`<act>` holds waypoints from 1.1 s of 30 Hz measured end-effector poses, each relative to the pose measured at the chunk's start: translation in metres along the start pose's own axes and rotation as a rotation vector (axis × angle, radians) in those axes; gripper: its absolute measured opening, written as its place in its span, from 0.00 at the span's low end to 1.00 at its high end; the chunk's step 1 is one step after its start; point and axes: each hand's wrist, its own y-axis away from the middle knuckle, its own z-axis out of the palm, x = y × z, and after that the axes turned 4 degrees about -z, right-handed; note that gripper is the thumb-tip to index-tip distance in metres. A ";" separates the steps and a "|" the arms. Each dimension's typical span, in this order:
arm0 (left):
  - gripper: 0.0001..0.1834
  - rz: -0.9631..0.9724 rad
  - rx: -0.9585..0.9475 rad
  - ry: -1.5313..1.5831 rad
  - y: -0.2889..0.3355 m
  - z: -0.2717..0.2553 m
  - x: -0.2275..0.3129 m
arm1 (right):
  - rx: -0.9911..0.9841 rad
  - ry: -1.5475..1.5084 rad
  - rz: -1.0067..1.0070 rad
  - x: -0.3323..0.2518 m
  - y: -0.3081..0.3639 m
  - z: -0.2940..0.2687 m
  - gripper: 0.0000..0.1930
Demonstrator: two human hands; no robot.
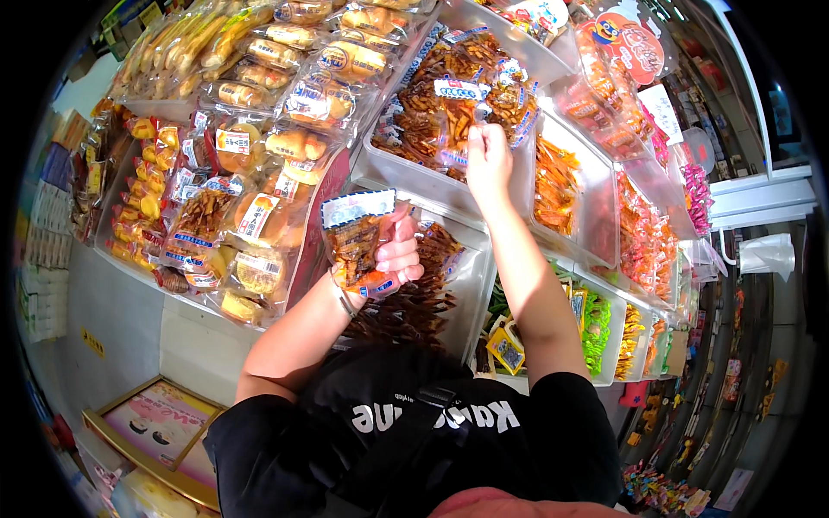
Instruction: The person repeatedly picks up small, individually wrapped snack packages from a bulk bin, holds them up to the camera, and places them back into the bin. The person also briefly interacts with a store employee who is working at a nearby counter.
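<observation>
At upper centre, the right grip pinches a snack packet just leftward; lower, the left grip clasps a second packet

You were in a shop, most likely one selling snacks. Wrapped breads lay massed ahead of you on the left, and open clear bins held sealed snack packets, largely sorted by kind. Bright green packets and reddish ones filled further bins on your right. Beyond them, a dark slatted rack displayed small goods, and stacked packs stood at the far left.
</observation>
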 end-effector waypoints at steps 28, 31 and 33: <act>0.33 0.511 0.767 -0.548 -0.016 0.058 -0.032 | -0.549 -2.398 0.432 -0.102 0.095 -0.093 0.10; 0.32 0.445 0.716 -0.567 -0.013 0.053 -0.031 | -0.651 -2.447 0.367 -0.102 0.095 -0.097 0.12; 0.31 0.460 0.745 -0.592 -0.014 0.054 -0.033 | -0.670 -2.469 0.339 -0.104 0.096 -0.098 0.12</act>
